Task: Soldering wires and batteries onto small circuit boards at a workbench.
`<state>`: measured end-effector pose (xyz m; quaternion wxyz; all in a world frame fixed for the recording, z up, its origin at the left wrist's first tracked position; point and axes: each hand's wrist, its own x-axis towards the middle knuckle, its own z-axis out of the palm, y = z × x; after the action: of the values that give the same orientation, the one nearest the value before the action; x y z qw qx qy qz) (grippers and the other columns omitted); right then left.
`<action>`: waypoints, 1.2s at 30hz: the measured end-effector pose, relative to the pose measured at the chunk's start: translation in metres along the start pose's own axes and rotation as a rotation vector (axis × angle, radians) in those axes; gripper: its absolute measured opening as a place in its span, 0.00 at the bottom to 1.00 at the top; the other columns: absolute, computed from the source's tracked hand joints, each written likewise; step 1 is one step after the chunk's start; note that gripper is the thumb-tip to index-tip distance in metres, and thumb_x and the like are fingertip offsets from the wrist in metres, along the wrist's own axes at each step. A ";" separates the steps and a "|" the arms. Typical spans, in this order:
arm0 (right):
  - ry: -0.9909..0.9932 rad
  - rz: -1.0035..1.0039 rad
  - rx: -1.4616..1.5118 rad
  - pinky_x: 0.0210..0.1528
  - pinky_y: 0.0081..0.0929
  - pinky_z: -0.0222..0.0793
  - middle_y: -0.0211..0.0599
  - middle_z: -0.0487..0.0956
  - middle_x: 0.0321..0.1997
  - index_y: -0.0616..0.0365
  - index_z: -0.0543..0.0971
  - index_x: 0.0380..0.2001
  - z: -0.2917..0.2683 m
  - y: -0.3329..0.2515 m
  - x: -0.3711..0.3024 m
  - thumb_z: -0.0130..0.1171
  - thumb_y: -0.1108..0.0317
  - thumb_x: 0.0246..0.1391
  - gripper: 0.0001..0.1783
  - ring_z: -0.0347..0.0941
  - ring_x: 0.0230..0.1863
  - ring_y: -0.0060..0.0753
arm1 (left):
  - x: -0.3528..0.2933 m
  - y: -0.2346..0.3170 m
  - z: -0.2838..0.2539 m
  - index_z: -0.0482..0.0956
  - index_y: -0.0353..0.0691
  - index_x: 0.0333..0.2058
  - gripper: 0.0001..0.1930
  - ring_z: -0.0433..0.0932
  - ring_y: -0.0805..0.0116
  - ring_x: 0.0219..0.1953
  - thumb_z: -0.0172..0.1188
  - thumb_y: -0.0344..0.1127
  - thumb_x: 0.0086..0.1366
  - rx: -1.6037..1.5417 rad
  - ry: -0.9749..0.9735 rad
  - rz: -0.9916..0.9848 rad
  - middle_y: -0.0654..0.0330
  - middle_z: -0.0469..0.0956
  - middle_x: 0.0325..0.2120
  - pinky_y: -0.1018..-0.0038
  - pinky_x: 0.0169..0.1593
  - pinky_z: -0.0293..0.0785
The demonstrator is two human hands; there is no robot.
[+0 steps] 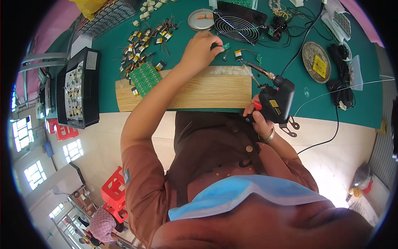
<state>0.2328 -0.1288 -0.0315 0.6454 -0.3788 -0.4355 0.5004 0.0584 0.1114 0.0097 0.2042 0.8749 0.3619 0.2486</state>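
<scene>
A small green circuit board [225, 47] is pinched between the thumb and fingers of the left hand [202, 50], beyond the wooden board's [215, 94] far edge. A black soldering gun [282, 99] is gripped by the right hand [260, 117] at the near table edge. Open green tabletop [315, 109] is seen rightward, bounded by coiled cables [342, 93]; the far side is limited by a fan [238, 28].

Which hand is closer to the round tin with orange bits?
The left hand: just on the near side of the round tin, holding a small green board. The right hand is farther away, near the front edge of the table, gripping a black soldering gun.
</scene>
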 end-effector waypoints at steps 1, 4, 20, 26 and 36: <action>0.003 -0.001 0.002 0.33 0.34 0.73 0.41 0.67 0.45 0.65 0.66 0.53 0.001 -0.001 0.001 0.59 0.63 0.53 0.27 0.71 0.32 0.31 | -0.002 -0.001 -0.003 0.80 0.40 0.36 0.09 0.76 0.60 0.31 0.65 0.35 0.58 -0.009 0.022 0.022 0.59 0.76 0.28 0.65 0.35 0.72; 0.043 -0.014 -0.019 0.34 0.32 0.72 0.41 0.70 0.40 0.65 0.66 0.52 0.004 -0.002 0.003 0.58 0.63 0.54 0.26 0.71 0.31 0.31 | -0.003 0.002 -0.008 0.80 0.44 0.40 0.10 0.75 0.62 0.32 0.63 0.34 0.59 -0.095 -0.021 -0.072 0.62 0.75 0.28 0.66 0.37 0.69; 0.099 0.033 -0.036 0.34 0.30 0.70 0.41 0.73 0.29 0.69 0.66 0.51 0.009 -0.007 0.004 0.54 0.66 0.53 0.25 0.73 0.27 0.34 | -0.056 0.063 -0.056 0.83 0.40 0.39 0.08 0.73 0.77 0.24 0.63 0.29 0.60 -0.259 0.167 -0.253 0.66 0.78 0.24 0.79 0.30 0.67; 0.103 0.002 -0.032 0.33 0.32 0.72 0.43 0.72 0.32 0.67 0.66 0.52 0.007 -0.006 0.008 0.54 0.69 0.51 0.25 0.72 0.26 0.33 | -0.070 0.058 -0.036 0.80 0.39 0.45 0.11 0.74 0.82 0.28 0.58 0.36 0.67 -0.982 -0.171 -0.750 0.67 0.81 0.30 0.85 0.30 0.66; 0.065 0.008 -0.044 0.32 0.30 0.72 0.44 0.72 0.35 0.68 0.67 0.53 0.002 -0.003 0.007 0.54 0.69 0.52 0.25 0.72 0.27 0.33 | -0.097 0.052 -0.021 0.83 0.38 0.43 0.10 0.74 0.80 0.30 0.58 0.34 0.67 -0.517 0.007 -0.574 0.64 0.80 0.33 0.82 0.36 0.70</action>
<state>0.2323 -0.1228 -0.0271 0.6488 -0.4104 -0.4238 0.4806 0.0145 0.0102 0.0260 0.4780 0.6569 0.5182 0.2674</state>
